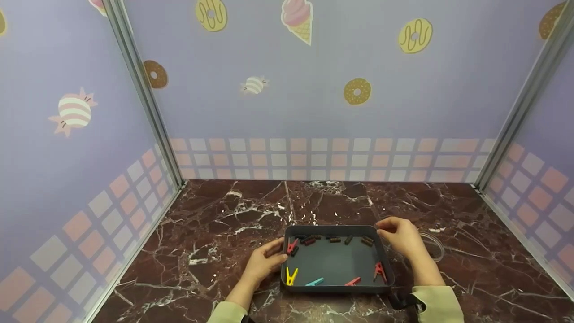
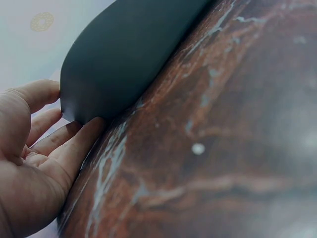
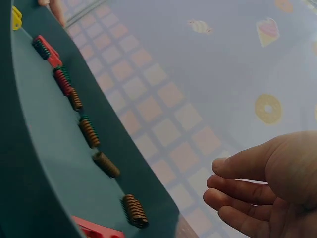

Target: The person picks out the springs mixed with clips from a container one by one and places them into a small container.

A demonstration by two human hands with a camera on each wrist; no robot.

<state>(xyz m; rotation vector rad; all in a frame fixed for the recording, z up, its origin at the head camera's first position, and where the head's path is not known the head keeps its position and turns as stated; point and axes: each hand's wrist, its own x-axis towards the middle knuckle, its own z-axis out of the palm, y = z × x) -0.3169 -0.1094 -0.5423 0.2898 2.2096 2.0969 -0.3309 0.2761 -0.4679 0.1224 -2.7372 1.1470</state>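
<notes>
A dark grey rectangular tray (image 1: 336, 289) sits on the marbled tabletop. Along its far side lie several small coil springs (image 3: 89, 131) in brown, red and dark green. Clothespins lie around its edges: a yellow one (image 1: 291, 277) and a blue one (image 1: 315, 281) among red ones (image 1: 380, 272). My left hand (image 1: 264, 260) holds the tray's left side, thumb at the rim and fingers against the outer wall low by the tabletop. By the far right corner is my right hand (image 1: 402, 237), its fingers extended, with a gap to the tray in the right wrist view.
A clear round dish or lid (image 1: 436, 247) lies on the table beyond the right wrist, partly hidden by it. Patterned panels (image 1: 314, 112) enclose the table (image 1: 215, 251) at the back and both sides. Dark straps (image 1: 406, 303) circle the wrists.
</notes>
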